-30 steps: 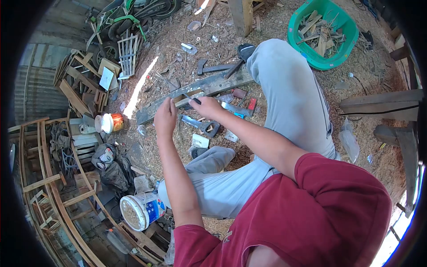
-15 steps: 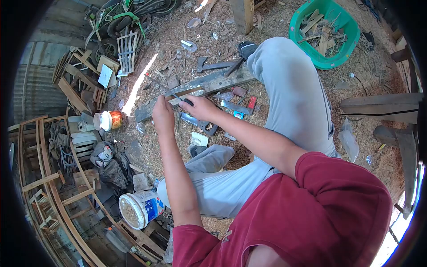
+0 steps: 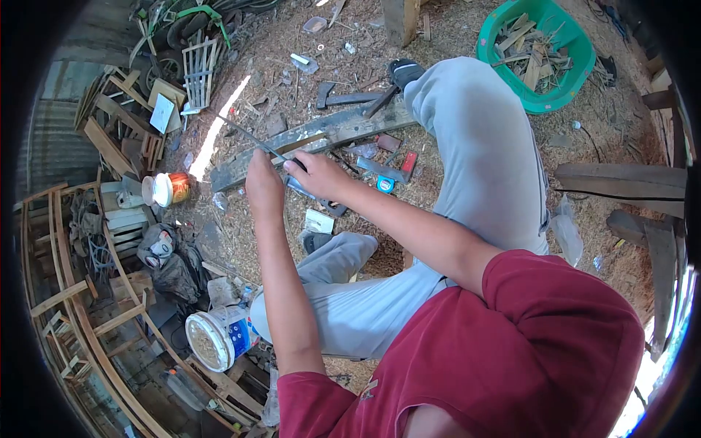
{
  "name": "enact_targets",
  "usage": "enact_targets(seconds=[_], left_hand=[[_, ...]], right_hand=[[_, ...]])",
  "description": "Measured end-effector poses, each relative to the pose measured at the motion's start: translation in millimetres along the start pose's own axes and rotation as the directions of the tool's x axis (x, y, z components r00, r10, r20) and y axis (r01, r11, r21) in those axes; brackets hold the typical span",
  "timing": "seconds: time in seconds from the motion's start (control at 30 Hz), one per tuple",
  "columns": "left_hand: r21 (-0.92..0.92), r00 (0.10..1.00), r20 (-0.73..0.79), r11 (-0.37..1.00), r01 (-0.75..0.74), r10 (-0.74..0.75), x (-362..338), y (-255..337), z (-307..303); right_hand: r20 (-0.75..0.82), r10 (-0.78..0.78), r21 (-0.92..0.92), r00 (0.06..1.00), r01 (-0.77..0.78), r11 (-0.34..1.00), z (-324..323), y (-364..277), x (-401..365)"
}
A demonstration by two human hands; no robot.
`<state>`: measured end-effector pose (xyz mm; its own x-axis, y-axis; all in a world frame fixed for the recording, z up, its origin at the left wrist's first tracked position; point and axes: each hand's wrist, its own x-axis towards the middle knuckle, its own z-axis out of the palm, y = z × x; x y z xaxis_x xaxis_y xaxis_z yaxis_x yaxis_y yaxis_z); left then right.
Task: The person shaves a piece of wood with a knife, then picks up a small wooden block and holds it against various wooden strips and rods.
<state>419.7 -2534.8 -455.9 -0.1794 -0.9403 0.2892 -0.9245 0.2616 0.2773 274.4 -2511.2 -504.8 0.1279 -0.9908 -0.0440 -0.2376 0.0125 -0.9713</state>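
My right hand (image 3: 320,175) is closed on the black handle of a long thin metal tool (image 3: 252,139), whose shaft points up and left. Close beside it, my left hand (image 3: 264,182) has its fingers pressed together at the shaft near the handle; whether it grips the shaft or a small piece is hidden. Beyond both hands a long worn board (image 3: 358,125) lies on the ground, with a narrow wood strip (image 3: 310,140) over it. A hammer-like tool (image 3: 350,98) rests behind the board. Near my right hand are a red-ended tool (image 3: 409,162) and a blue tape measure (image 3: 385,184).
A green tub (image 3: 485,51) of wood scraps stands at the upper right. White buckets (image 3: 212,342) (image 3: 162,190) are on the left, near a wooden rack (image 3: 80,306). A post (image 3: 400,25) rises at the top, and beams (image 3: 621,179) jut in from the right.
The view has shifted slightly. My hands have come closer together, and the left one has moved a little along the thin tool toward its handle.
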Motion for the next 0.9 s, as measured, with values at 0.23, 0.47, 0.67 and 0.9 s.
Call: enact_targets(seconds=[0.23, 0.47, 0.67, 0.9], left_hand=[[-0.031, 0.996, -0.031, 0.996, -0.081, 0.080, 2, 3, 5], [-0.030, 0.996, -0.082, 0.998, -0.047, 0.044, -3, -8, 12], [0.021, 0.999, -0.042, 0.999, -0.029, 0.030, -8, 0, 6], [-0.001, 0.995, -0.094, 1.000, -0.020, 0.020, -7, -17, 11]], right_hand=[[-0.098, 0.018, 0.016, 0.995, -0.017, 1.000, -5, 6, -4], [-0.085, 0.068, -0.025, 0.994, -0.071, 0.997, -4, 9, -1], [-0.126, 0.087, -0.077, 0.988, -0.097, 0.992, 2, 23, -9], [-0.039, 0.140, -0.039, 0.989, -0.141, 0.989, 3, 35, -6]])
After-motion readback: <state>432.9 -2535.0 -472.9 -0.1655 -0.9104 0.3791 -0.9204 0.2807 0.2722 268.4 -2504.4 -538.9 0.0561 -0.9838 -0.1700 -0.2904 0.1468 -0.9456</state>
